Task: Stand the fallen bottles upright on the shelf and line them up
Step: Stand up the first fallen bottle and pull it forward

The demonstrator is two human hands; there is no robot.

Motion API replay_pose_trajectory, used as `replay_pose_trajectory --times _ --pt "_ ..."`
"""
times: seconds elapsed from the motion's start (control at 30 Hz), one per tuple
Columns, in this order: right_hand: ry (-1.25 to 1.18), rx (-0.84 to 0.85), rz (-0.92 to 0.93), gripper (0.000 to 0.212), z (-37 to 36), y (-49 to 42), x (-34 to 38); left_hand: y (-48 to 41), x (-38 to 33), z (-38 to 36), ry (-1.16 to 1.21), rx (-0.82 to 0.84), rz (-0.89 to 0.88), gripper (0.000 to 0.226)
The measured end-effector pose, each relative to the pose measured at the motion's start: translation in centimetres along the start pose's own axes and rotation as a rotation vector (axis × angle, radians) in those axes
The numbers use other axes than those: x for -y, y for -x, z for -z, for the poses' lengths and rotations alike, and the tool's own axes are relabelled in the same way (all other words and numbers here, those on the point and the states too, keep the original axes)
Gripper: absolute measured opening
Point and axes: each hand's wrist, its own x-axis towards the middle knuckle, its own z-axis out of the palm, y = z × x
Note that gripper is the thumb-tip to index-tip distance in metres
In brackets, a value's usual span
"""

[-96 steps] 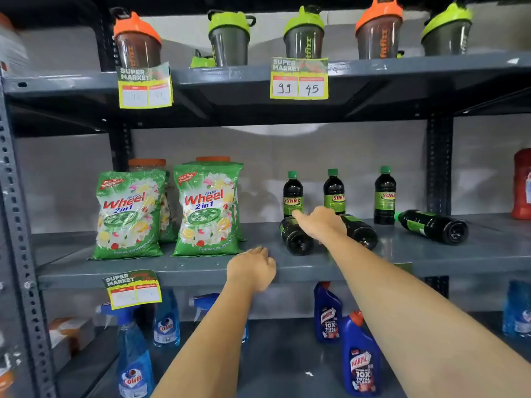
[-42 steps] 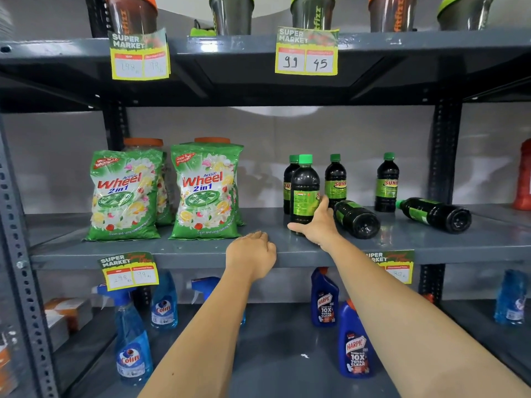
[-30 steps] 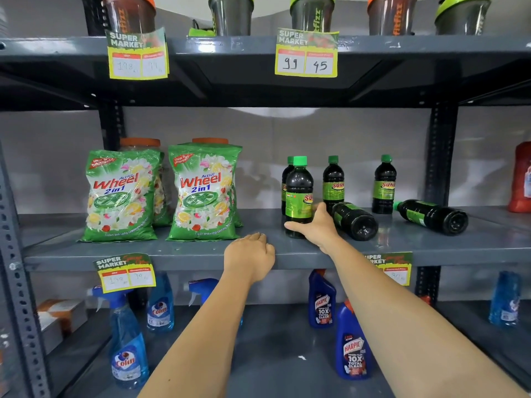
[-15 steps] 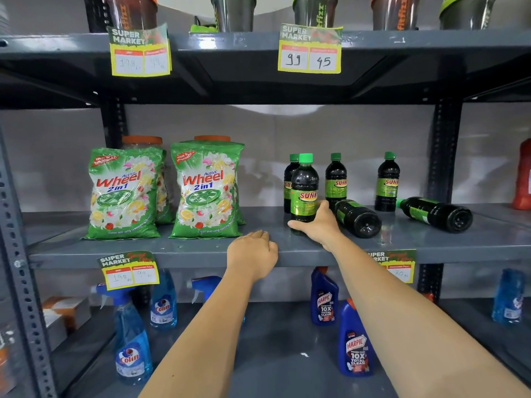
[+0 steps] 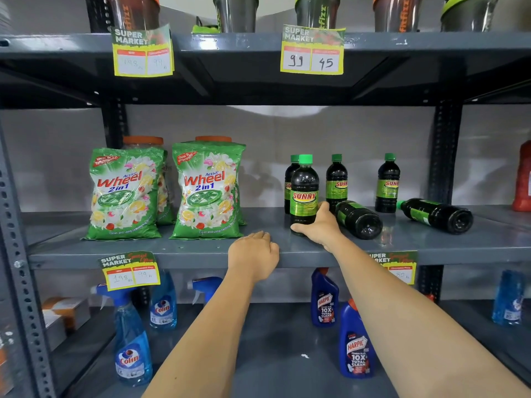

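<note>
Dark Sunny bottles with green caps stand on the grey middle shelf (image 5: 201,248). My right hand (image 5: 319,228) grips the base of the front upright bottle (image 5: 304,193). Behind it stand three more: one partly hidden (image 5: 288,182), one in the middle (image 5: 336,179), one to the right (image 5: 388,182). Two bottles lie on their sides: one (image 5: 359,219) just right of my right hand, another (image 5: 436,215) farther right. My left hand (image 5: 254,254) rests as a fist on the shelf's front edge.
Two green Wheel detergent bags (image 5: 126,193) (image 5: 208,191) stand left of the bottles. A red container (image 5: 523,179) is at the far right. Shaker cups line the top shelf. Blue Colin sprays (image 5: 132,340) and Harpic bottles (image 5: 356,343) stand on the lower shelf.
My right hand lifted a fallen bottle from the shelf, stood it upright in front of the back row, and turned it so its label faces me. My left hand stayed put.
</note>
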Motion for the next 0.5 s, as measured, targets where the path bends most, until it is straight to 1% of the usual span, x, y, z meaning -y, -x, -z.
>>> replay_pose_trajectory --times 0.1,0.13,0.23,0.27,0.37,0.5 --pt "0.038 0.015 -0.023 0.08 0.1 -0.1 0.3 0.0 0.0 0.0 0.001 0.0 -0.002 0.039" --pt "0.034 0.029 -0.036 0.085 0.3 -0.1 0.4 -0.1 0.0 0.0 0.003 0.002 -0.001 0.039" --pt "-0.048 0.106 -0.109 0.113 0.8 -0.4 0.9 -0.1 0.0 0.0 -0.005 0.001 -0.004 0.041" --pt "-0.068 0.118 -0.126 0.113 0.8 -0.5 1.0 -0.1 0.0 0.0 -0.011 0.003 -0.003 0.041" --pt "0.016 0.075 -0.117 0.089 0.5 -0.3 0.8 -0.2 0.0 -0.1 -0.025 -0.007 -0.008 0.041" --pt "0.065 0.047 -0.093 0.084 0.7 0.8 0.7 0.0 0.0 -0.1 -0.025 -0.015 -0.004 0.042"
